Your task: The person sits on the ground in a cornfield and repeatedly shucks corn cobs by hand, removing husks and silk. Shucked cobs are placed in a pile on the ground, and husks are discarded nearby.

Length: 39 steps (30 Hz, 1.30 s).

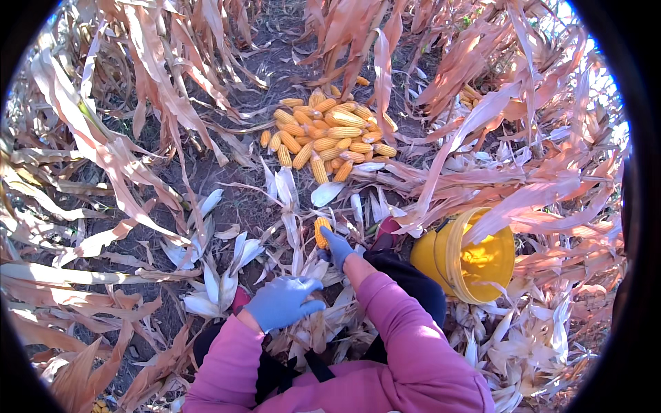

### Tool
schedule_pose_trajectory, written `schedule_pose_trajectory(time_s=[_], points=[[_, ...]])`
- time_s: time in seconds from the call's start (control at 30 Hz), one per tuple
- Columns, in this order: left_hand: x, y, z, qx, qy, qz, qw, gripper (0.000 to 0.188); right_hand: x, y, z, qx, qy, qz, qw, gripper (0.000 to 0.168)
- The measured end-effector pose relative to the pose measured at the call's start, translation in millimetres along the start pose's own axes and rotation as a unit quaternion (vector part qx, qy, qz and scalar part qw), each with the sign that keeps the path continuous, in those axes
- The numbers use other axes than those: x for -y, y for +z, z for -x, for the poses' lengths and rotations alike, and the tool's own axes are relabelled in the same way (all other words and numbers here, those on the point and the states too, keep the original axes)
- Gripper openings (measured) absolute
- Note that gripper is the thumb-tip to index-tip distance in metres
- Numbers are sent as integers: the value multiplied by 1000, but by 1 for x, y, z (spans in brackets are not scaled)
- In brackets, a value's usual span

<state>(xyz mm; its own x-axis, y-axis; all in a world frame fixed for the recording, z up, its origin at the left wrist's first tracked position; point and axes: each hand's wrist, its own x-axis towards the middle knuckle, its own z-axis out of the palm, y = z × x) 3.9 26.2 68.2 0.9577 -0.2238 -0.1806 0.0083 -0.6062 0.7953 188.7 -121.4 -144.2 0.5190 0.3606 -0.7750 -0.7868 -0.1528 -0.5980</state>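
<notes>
My right hand [338, 249], in a blue-grey glove, grips a husked yellow ear of corn [322, 232] with the thumb along its side. Closer to my body, my left hand [285, 303] wears a matching glove. Its thumb and fingers are apart, and I see nothing held in it; its palm side is hidden. Below and between the hands lie loose dry husks [330, 322]. Beyond the held ear, a heap of husked corn ears [330, 131] rests on the ground.
A yellow plastic bucket [439, 253] lies tipped on its side by my right leg, its mouth facing right. Dry corn stalks and leaves [150, 93] crowd both sides. Pale husks [211, 289] litter the soil. More ears [469, 96] show through leaves at upper right.
</notes>
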Motion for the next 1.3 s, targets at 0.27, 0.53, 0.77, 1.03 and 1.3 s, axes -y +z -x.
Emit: schedule_pose_trajectory(time_s=[0.27, 0.53, 0.77, 1.03, 1.3], points=[[-1, 4, -1, 3, -6, -8, 1000, 45, 159, -51, -51, -256, -328, 170, 893, 58], [-1, 5, -4, -13, -5, -3, 1000, 44, 48, -35, 11, -26, -159, 416, 895, 33], [9, -7, 6, -93, -21, 81, 992, 41, -14, -29, 95, 92, -191, 609, 764, 48], [43, -18, 13, -387, -62, 247, 886, 28, -8, -57, 209, 118, -129, 711, 681, 43], [51, -14, 31, -419, -83, 349, 834, 31, 23, -72, 305, -91, -475, 407, 775, 23]])
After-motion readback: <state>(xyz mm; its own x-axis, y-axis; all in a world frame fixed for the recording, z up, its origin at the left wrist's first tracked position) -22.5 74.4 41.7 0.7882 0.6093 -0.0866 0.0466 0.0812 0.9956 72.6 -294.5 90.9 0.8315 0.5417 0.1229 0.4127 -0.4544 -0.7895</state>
